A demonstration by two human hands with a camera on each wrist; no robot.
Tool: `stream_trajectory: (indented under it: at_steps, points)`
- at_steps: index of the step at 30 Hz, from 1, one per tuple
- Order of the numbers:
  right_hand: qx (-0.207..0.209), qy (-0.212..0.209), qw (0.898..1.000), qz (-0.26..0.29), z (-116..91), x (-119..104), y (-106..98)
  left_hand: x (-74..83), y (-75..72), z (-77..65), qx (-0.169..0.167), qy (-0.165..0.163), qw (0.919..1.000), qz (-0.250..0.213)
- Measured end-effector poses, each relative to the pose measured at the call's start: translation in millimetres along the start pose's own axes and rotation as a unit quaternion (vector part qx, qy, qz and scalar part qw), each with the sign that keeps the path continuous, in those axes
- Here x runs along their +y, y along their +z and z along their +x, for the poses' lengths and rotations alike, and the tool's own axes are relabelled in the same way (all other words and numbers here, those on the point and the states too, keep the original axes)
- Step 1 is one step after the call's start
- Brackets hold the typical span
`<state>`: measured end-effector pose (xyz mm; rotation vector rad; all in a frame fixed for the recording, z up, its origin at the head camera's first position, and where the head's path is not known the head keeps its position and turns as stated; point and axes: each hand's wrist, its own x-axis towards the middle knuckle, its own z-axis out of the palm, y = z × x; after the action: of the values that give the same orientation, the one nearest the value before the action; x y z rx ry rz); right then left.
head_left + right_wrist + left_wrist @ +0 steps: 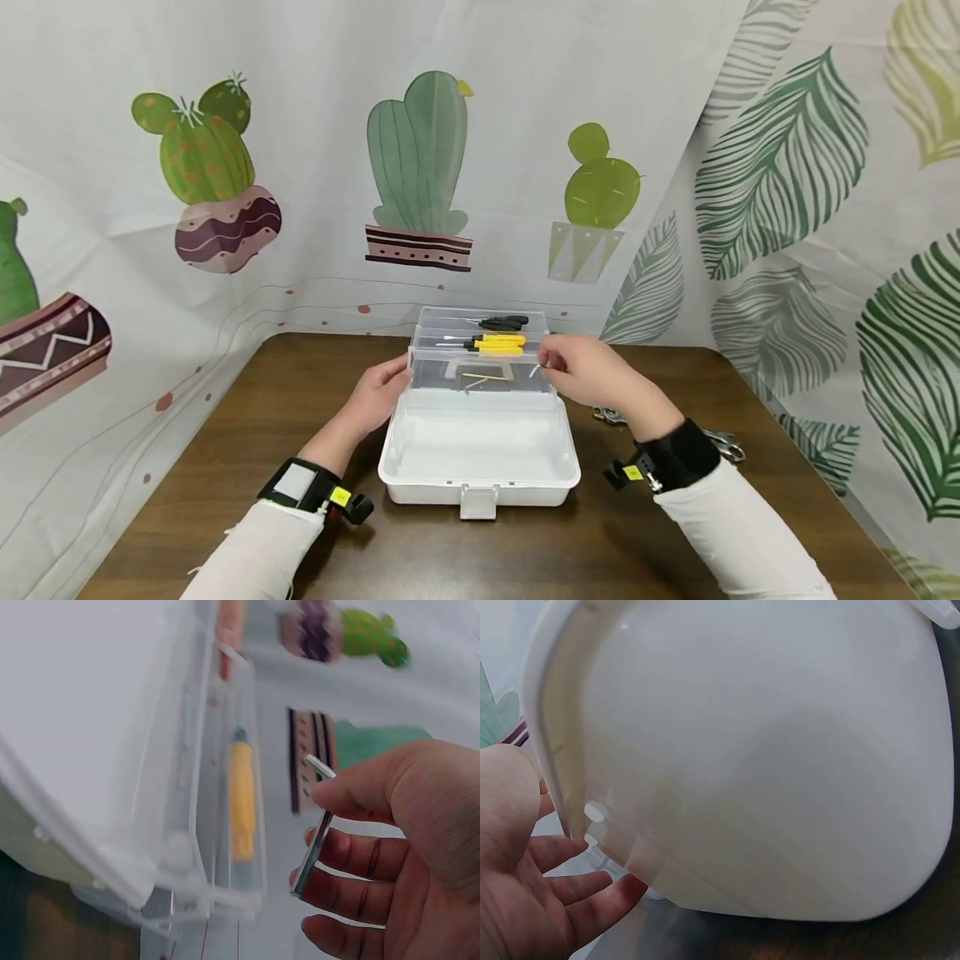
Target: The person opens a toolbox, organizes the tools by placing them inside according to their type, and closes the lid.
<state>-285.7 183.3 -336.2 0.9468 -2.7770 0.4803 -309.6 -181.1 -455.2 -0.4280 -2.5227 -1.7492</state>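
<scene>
A white toolbox [480,495] stands opened on the table, its clear tiered trays [431,367] raised at the back. My left hand [378,396] holds the left edge of the clear trays; in the left wrist view its fingertips lie against the plastic. Above the trays' right end, my right hand [592,367] pinches a small silver L-shaped hex key [315,847] between thumb and fingers. A gold hex key [487,377] and a silver one [475,385] lie in the lowest tray. Yellow screwdrivers [498,344] fill the middle tray, with black-handled tools [504,322] above.
Shiny metal tools [726,446] lie on the brown table [300,375] right of the toolbox, partly hidden by the right forearm. The box's latch [477,503] hangs down at its front. A printed cloth [315,167] with cacti and leaves hangs behind the table.
</scene>
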Motion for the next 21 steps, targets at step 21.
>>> stream_trajectory:
  at_steps: [21]
  points:
    - [-0.214,-0.038,0.962,-0.164,75.6,-70.3,41.7,-0.8,-0.2,-0.1,0.001,0.005,1.0,0.002]
